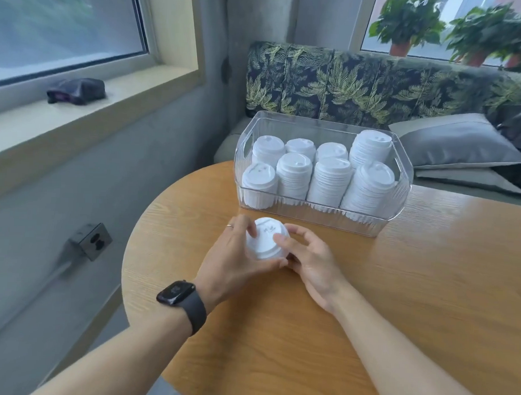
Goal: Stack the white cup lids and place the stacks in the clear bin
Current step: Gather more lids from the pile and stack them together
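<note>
One white lid (266, 239) (maybe a short stack, can't tell) sits low over the bench (427, 291), just in front of the clear bin (311, 217), held by 2 hands. The left hand (236, 255) wraps its left side: fingers curl over the top edge and the thumb runs under the near rim. The right hand (307, 258) holds the right side w/ curled fingers, thumb tip on the top. Both forearms reach in from the bottom, meeting at the lid. The left wrist has 1 black watch (179, 295), and 1 ring (229, 225) is on a left finger. The bin stands on the far part of the bench & holds 8 stacks of white lids (327, 182): 4 in the front row, 4 in the back row, all standing up, packed close; the 2 on the right are tallest. Behind the bench is a sofa w/ leaf print (346, 82) and 1 grey pillow (456, 145). About 3 potted plants (407, 25) stand by the far window. 1 dark cloth thing (77, 90) lies on the left window sill.
</note>
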### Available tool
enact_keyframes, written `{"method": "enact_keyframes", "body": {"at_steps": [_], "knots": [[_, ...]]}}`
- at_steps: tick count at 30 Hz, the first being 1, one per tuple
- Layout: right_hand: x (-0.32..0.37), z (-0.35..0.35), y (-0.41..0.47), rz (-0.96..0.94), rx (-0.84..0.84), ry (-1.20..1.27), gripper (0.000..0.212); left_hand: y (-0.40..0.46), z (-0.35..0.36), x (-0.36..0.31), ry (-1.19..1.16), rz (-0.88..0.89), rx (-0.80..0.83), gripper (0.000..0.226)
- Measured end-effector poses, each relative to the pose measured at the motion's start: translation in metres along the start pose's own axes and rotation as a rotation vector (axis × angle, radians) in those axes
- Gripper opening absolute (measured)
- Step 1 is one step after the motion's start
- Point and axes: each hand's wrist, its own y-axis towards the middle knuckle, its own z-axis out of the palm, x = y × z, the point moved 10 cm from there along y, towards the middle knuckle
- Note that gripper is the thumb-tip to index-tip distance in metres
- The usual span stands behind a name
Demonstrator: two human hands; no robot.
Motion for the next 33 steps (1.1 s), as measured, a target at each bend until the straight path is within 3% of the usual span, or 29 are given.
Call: {"method": "enact_keyframes", "body": {"at_steps": [6,13,16,19,24,33], "knots": [[0.002,-0.009,0.008,-0.042,-0.064,-0.008,0.032,-0.002,0.008,0.008,0.035,0.063,0.108,0.06],[0.008,-0.003,0.016,-0.078,-0.041,-0.234,0.038,0.003,0.01,-0.013,0.255,0.103,0.232,0.058],[0.008,-0.01,0.019,-0.082,-0.087,-0.165,0.046,0.014,0.0,-0.024,0.293,0.121,0.152,0.061],[0.014,-0.018,0.017,-0.129,-0.159,-0.007,0.03,0.034,-0.019,-0.036,0.266,0.094,0.019,0.062],[0.016,-0.028,0.01,-0.163,-0.22,0.042,0.032,0.083,-0.048,-0.067,0.326,0.097,-0.154,0.058],[0.016,-0.027,0.006,-0.188,-0.207,-0.013,0.039,0.141,-0.036,-0.059,0.689,-0.079,-0.108,0.056]]}}
